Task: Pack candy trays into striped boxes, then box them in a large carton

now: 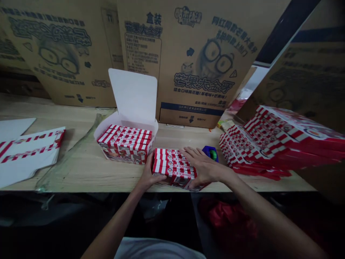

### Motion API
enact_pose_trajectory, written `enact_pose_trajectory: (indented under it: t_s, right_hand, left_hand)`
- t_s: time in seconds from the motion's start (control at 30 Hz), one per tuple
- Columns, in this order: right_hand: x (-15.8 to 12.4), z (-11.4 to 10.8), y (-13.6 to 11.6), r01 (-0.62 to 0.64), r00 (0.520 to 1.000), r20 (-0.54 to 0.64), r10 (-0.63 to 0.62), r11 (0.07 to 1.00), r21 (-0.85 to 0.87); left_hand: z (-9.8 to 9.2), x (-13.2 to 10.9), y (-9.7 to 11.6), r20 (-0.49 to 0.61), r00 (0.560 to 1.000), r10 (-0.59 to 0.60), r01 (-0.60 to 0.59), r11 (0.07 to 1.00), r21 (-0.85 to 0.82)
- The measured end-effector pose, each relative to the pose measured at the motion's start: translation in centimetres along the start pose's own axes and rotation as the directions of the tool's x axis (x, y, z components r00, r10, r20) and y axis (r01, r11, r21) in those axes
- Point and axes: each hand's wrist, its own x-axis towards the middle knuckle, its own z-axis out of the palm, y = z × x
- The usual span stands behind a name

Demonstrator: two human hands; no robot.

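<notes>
A block of small red-and-white striped boxes sits at the table's front edge, between my two hands. My left hand grips its left end, thumb along the front. My right hand presses on the right end, fingers over the top and thumb at the front. Just left of the block stands an open white display carton with its lid raised. Striped boxes in rows fill the carton. Behind my right hand lies a blue object with a green part.
Striped boxes are stacked on the right of the wooden table. Flat printed card sheets lie at the left. Large brown cartons stand along the back. Clear tape crosses the table left of the open carton.
</notes>
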Motion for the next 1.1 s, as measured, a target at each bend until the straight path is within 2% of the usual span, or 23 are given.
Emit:
enact_pose_trajectory:
  t_s: [0.07,0.17,0.4,0.57,0.67,0.73,0.77,0.8,0.83,0.87,0.9,0.97,1.0,1.1]
  right_hand:
    - [1.0,0.0,-0.1,0.022,0.997,0.076,-0.013,0.993,-0.118]
    - [1.6,0.1,0.5,0.047,0.994,0.105,-0.026,0.978,-0.205]
    - [1.9,1.1,1.3,0.077,0.996,0.059,-0.07,0.988,-0.134]
    - [1.8,0.9,1.6,0.063,0.997,0.044,-0.06,0.994,-0.084]
    - [0.5,0.6,2.5,0.03,0.997,-0.076,-0.026,0.998,0.046]
    - [-0.9,1.2,3.3,-0.039,0.957,-0.273,0.092,0.98,0.193]
    - [-1.6,1.8,3.7,-0.061,0.9,-0.394,0.186,0.95,0.308]
    - [-2.2,2.7,4.0,-0.056,0.818,-0.492,0.297,0.893,0.447]
    - [-2.8,3.7,4.1,-0.02,0.731,-0.54,0.416,0.805,0.593]
    - [-3.2,4.9,4.2,0.034,0.66,-0.536,0.526,0.691,0.722]
    - [-3.4,6.2,4.2,0.087,0.62,-0.49,0.613,0.567,0.819]
    - [-3.3,8.5,4.0,0.148,0.607,-0.381,0.697,0.372,0.916]
    - [-3.1,9.4,3.8,0.16,0.614,-0.349,0.708,0.321,0.933]
    - [-2.0,10.8,3.6,0.19,0.614,-0.34,0.712,0.285,0.939]
  left_hand:
    - [-0.2,0.0,0.1,0.039,0.999,0.016,-0.017,0.999,0.029]
    - [-0.6,-0.2,0.1,0.117,0.993,0.025,-0.039,0.992,0.117]
    - [-2.1,-0.1,-0.5,0.282,0.958,0.046,-0.121,0.959,0.257]
    - [-2.3,0.0,-0.9,0.296,0.95,0.096,-0.164,0.963,0.216]
    - [-2.1,-0.1,-0.7,0.275,0.953,0.125,-0.177,0.969,0.173]
    - [-2.1,-0.2,-0.6,0.273,0.952,0.135,-0.184,0.969,0.165]
    - [-2.0,-0.3,-0.5,0.275,0.952,0.136,-0.186,0.968,0.167]
    - [-2.0,-0.3,-0.4,0.278,0.951,0.137,-0.189,0.967,0.169]
    - [-2.0,-0.3,-0.4,0.281,0.95,0.138,-0.191,0.966,0.172]
    - [-2.1,-0.3,-0.4,0.285,0.949,0.138,-0.192,0.966,0.173]
    - [-2.1,-0.3,-0.3,0.288,0.948,0.138,-0.191,0.967,0.168]
    - [-2.1,-0.2,-0.2,0.297,0.946,0.131,-0.177,0.975,0.134]
    - [-2.1,-0.3,-0.1,0.301,0.946,0.122,-0.161,0.981,0.109]
    - [-1.9,-0.4,0.3,0.298,0.952,0.074,-0.092,0.995,0.047]
